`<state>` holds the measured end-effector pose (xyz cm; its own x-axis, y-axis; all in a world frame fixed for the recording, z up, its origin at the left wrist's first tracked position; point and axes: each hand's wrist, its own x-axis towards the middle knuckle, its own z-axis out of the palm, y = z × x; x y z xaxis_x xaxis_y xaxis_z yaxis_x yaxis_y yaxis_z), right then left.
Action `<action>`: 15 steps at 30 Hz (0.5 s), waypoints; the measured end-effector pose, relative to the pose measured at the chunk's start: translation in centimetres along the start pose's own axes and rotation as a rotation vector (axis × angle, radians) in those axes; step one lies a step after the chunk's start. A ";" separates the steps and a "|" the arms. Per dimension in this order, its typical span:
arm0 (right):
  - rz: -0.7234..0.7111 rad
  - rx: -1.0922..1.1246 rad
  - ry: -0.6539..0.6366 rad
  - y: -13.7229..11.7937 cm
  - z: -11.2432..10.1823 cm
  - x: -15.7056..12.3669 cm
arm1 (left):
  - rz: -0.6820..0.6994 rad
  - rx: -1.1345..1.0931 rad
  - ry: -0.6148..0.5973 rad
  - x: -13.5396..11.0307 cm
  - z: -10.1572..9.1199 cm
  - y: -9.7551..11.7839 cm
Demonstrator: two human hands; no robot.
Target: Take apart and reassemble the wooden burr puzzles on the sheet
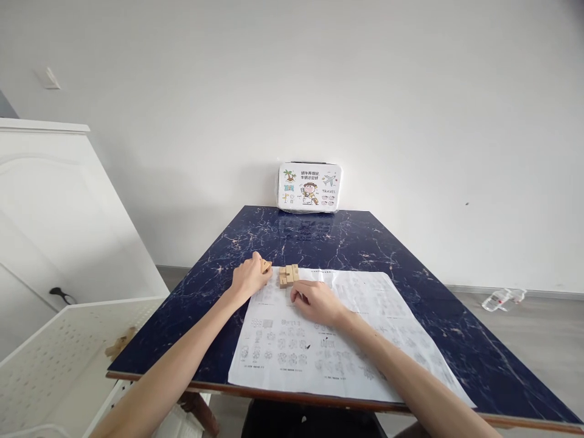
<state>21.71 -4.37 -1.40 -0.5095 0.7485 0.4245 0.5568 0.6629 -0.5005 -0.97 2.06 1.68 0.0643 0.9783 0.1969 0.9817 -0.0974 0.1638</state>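
Your left hand (249,278) lies outstretched, grip pinching a wooden piece (266,265). Your right hand (317,302) rests curled beside the blocks (289,275); its grip cannot be told.

head-worn; looks down over table (365,243)

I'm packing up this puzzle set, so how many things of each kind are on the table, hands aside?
Loose wooden piece, held in the left hand: 1
Cluster of wooden blocks: 1 (its separate pieces cannot be counted)
Printed sheet: 1
Picture-printed case: 1
Total: 4
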 end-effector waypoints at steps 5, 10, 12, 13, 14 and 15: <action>0.006 0.000 -0.004 -0.1 -0.2 0.1 | 0.001 0.010 0.029 -0.1 0.2 0.1; 0.008 0.008 -0.009 -0.1 -0.2 0.1 | -0.013 0.006 0.016 0.0 0.0 0.1; 0.008 0.010 -0.009 -0.1 -0.2 0.1 | -0.026 -0.003 0.015 -0.1 -0.2 0.1; 0.009 0.010 -0.010 -0.1 -0.2 0.1 | -0.033 -0.009 0.008 -0.1 -0.3 0.2; 0.010 0.011 -0.011 -0.1 -0.2 0.1 | -0.040 -0.014 -0.003 -0.1 -0.4 0.2; 0.010 0.010 -0.010 -0.1 -0.1 0.1 | -0.045 -0.017 -0.012 -0.2 -0.5 0.3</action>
<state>21.73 -4.38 -1.23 -0.5104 0.7550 0.4118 0.5553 0.6549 -0.5125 -0.77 1.75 2.16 0.0227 0.9839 0.1770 0.9803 -0.0567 0.1891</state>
